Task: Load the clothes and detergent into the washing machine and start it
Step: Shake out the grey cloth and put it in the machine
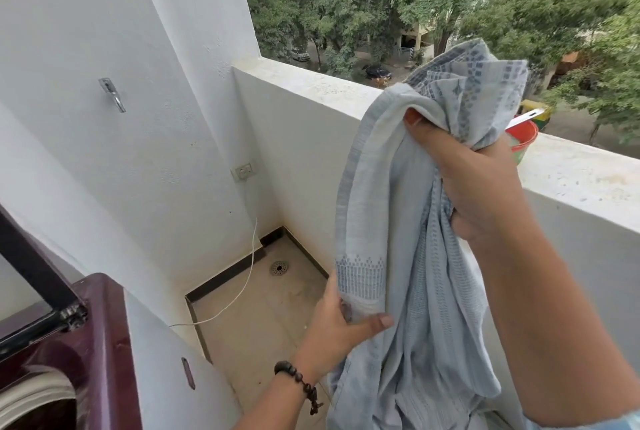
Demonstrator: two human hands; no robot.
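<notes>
A: Which step is being done?

B: The loading of clothes, it is judged. A pale blue cloth (408,221) is held up in the air beside the balcony wall (304,83), well apart from the washing machine (104,343). It is gripped high by the right hand (474,183), whose fingers are curled tightly around a gathered bunch. A lower edge is pinched by the left hand (343,329) between thumb and fingers.

A: What is called for next?

B: The cloth must be carried left and down, then lowered into the drum (38,405). The lid (31,266) is already raised, so the opening is free. The long hanging part should be gathered first, otherwise it can be caught on the rim.

A: And the containers?

B: Only a small part of the drum is seen; what is inside cannot be told. A red bucket (523,142) is standing on the wall top, mostly hidden behind the cloth. Its contents cannot be told either. No detergent is seen.
</notes>
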